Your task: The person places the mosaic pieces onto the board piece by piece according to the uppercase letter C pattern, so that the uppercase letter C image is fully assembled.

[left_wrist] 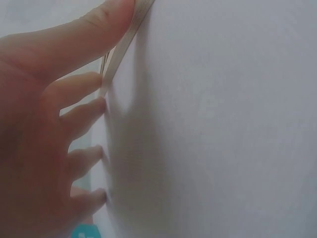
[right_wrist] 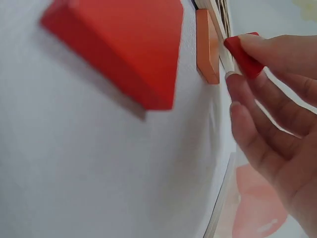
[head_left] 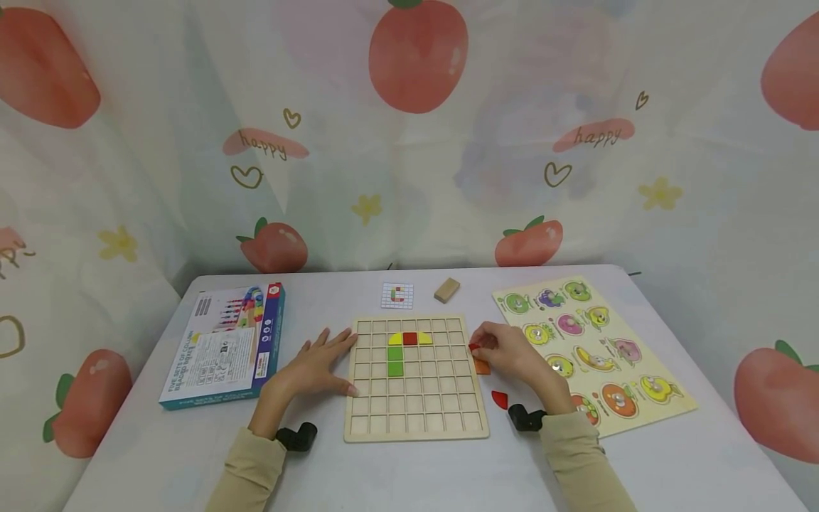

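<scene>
R hand (head_left: 515, 353) is pinching a red block (right_wrist: 244, 59), thumb to fingers, by the wooden grid board (head_left: 435, 386)'s R edge. L hand (head_left: 312, 371), fingers spread, is touching the opp. edge.

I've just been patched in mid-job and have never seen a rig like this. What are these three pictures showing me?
There's no robot here: a person works bare-handed. The wide picture comes from a camera on the head, looking forward and down; the other two come from black wrist cameras. On the white table lies a gridded board with yellow pieces, a red square and green squares. The left hand touches its left side. The right hand pinches a small red piece by its right side. An orange piece and another red piece lie nearby. Also there: a pattern card, a wooden block, a box and a fruit-picture board.
</scene>
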A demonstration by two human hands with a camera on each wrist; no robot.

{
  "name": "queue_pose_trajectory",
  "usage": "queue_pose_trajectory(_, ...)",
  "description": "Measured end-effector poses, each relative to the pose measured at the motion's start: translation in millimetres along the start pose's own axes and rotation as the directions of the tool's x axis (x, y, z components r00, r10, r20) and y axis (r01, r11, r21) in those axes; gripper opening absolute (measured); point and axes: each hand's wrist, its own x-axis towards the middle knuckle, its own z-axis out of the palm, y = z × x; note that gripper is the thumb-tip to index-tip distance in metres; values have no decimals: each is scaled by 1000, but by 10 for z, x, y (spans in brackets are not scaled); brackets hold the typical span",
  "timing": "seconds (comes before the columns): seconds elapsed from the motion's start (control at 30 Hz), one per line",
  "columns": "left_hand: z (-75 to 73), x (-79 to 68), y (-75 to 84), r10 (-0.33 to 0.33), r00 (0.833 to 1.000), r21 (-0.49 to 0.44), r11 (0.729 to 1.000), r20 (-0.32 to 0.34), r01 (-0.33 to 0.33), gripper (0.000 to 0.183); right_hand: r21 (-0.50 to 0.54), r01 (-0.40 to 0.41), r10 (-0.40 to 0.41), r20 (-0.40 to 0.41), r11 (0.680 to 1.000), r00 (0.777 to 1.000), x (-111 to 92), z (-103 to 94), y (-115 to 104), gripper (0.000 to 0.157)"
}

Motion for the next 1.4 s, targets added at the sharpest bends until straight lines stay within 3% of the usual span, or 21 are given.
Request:
queue_pose_trajectory(0.47,9,-10,6,-6,1000,-2,1000,-2,6,102,181,52,-46,-35,982,998,-10,91,-137,14)
queue_pose_trajectory(0.8,15,-10,11,-8,1000,-5,1000,0,8,102,199,67,-59,-44,978,997,6,227,-252,30)
queue_pose_trajectory(1.4,16,-14,-2,-12,1000,0,1000,0,12,103,161,157,-166,49,974,985,-75,323,-534,16)
